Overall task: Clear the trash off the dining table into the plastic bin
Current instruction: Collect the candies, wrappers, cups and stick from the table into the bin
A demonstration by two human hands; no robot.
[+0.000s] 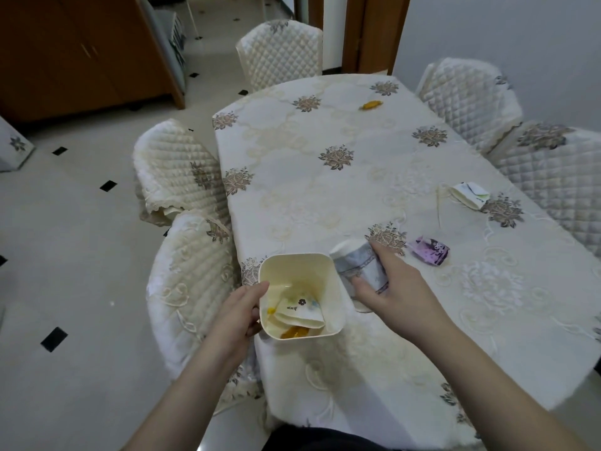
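Note:
A cream plastic bin (335,288) sits at the table's near left edge, and my left hand (240,315) grips its left rim. Inside lie a flattened paper cup and orange scraps. My right hand (390,288) holds a grey-patterned paper cup (357,266) on its side, right beside the bin's right rim. On the cloth remain a purple wrapper (431,250), a crushed white cup (470,195) with a thin stick (438,206) beside it, and an orange wrapper (370,105) far off.
The dining table (309,196) wears a cream embroidered cloth. Quilted chairs stand around it: two at the left (175,170), one at the far end (279,53), two at the right (468,99). Tiled floor lies to the left, with a wooden cabinet (81,53) behind.

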